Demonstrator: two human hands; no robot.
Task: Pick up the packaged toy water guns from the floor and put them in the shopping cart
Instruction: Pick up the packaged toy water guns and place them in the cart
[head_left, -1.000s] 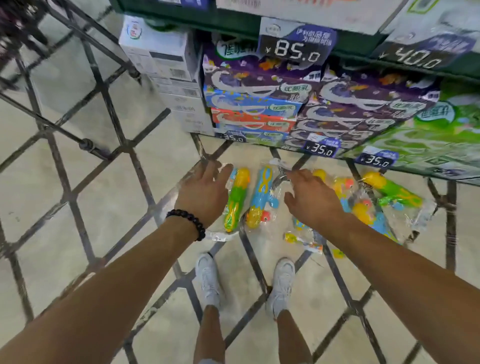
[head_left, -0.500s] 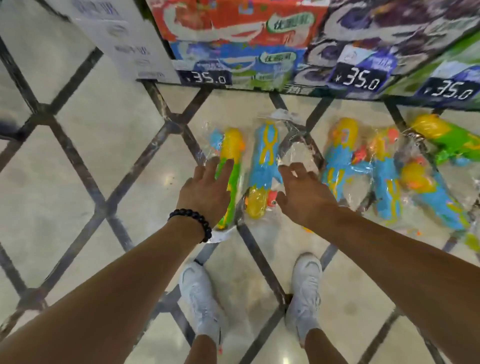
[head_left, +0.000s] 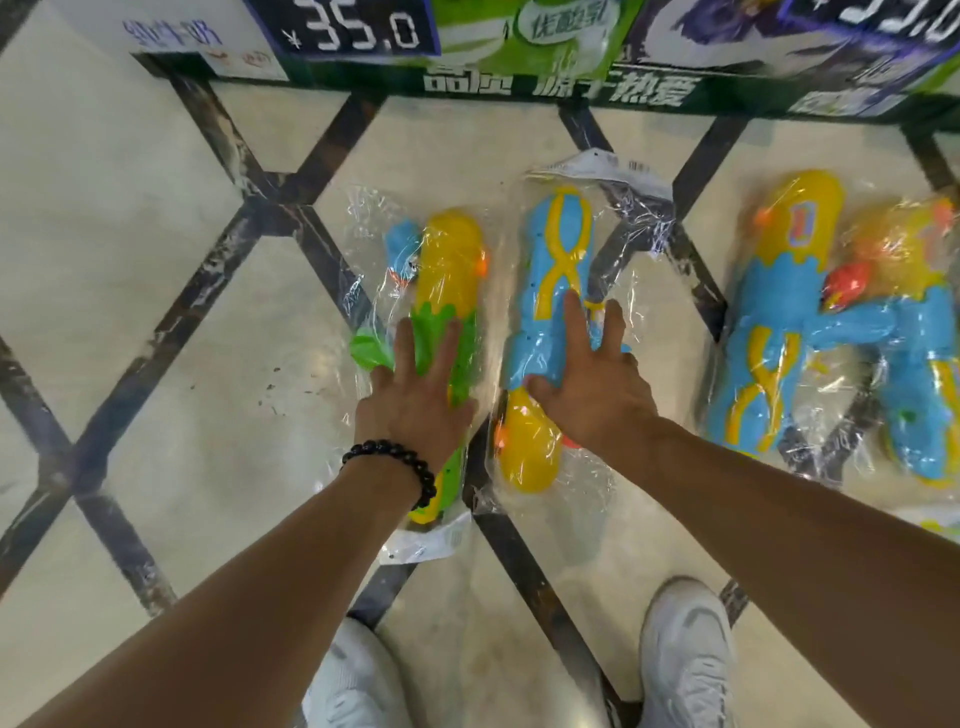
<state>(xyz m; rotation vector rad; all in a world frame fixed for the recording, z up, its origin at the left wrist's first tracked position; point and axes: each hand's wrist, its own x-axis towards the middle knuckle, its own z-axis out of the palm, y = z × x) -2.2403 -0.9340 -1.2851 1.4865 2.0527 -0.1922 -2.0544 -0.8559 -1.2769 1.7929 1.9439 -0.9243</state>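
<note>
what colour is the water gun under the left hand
Yellow at the far end and green along the body, seen in the head view: the water gun under the left hand.

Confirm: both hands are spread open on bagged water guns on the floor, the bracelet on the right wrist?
Not quite. In the head view the bracelet is on the left wrist. Left hand and right hand do lie open on bagged water guns.

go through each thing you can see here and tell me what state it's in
left hand: open, fingers spread on green-yellow gun.
right hand: open, flat on blue-yellow gun.
green-yellow gun: bagged, lying on floor.
blue-yellow gun: bagged, lying on floor.
other guns: bagged, on floor, untouched.
</note>
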